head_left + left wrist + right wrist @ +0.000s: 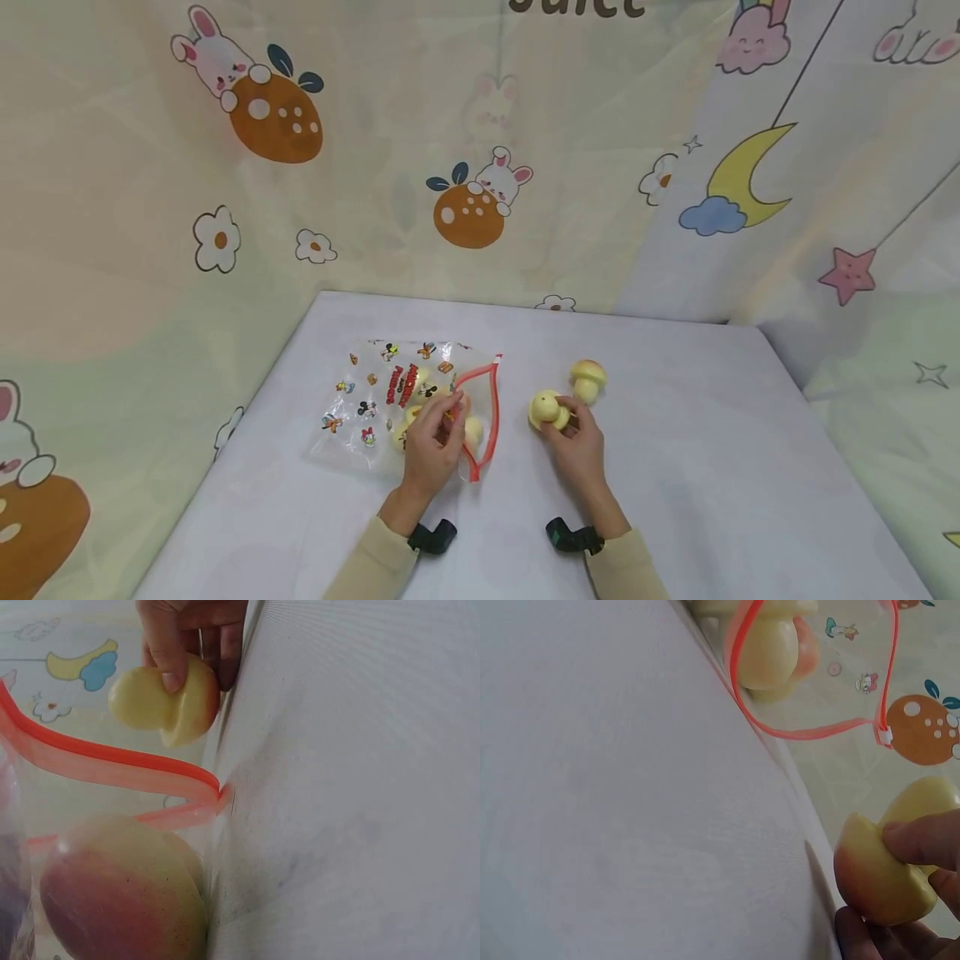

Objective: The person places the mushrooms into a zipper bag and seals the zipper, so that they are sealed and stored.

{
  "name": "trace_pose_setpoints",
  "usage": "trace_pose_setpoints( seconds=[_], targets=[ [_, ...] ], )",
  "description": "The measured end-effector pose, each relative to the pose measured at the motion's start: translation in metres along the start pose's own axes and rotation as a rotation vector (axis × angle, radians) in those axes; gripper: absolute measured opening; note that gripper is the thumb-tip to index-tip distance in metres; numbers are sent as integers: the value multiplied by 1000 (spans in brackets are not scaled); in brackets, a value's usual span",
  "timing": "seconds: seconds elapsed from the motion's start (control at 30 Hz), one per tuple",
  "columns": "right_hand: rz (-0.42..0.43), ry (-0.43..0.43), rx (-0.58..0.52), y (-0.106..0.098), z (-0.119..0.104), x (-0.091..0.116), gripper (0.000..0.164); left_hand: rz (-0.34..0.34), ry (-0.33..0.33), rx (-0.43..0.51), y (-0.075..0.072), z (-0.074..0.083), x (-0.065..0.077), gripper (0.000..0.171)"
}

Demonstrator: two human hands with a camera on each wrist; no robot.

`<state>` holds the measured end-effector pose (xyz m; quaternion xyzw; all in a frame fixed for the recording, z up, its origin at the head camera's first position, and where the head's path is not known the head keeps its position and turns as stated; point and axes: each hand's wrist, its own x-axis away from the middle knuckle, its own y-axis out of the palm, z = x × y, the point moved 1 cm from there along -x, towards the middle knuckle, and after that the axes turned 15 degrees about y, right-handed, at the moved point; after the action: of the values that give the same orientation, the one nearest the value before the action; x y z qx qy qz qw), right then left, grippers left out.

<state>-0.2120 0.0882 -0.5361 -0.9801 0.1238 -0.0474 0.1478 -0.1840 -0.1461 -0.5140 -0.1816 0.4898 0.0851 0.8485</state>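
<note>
Cartoon-printed cloth (pixel 570 208) hanging beyond the right hand (pixel 581 446) and a white tabletop (pixel 712 433) lying beneath it are suggesting a curtained booth.

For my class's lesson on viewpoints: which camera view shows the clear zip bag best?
The head view: nearly all of the clear zip bag shows, printed pictures and red edge included, though the left hand hides part. Both wrist views show only parts around that edge.

The right hand (pixel 187 619) pinches 1 yellow mushroom (pixel 157 709), its thumb beside the cap, beyond the red-rimmed bag (pixel 120 766). Inside, 1 red-and-yellow piece (pixel 124 892) sits lower left. White table (pixel 352 787) fills the right; a printed moon (pixel 71 667) shows upper left.
</note>
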Motion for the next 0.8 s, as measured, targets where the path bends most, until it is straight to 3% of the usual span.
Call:
trace_pose_setpoints(
  seconds=[0.3, 0.63, 0.8],
  targets=[
    [-59, 1, 22, 12, -4, 16, 47, -2, 5, 0, 0, 2, -1, 33],
    [-193, -44, -50, 32, -10, 32, 47, -4, 24, 0, -7, 33, -23, 34],
    [-218, -74, -64, 40, -12, 38, 47, -2, 43, 12, -9, 36, -26, 33]
  ],
)
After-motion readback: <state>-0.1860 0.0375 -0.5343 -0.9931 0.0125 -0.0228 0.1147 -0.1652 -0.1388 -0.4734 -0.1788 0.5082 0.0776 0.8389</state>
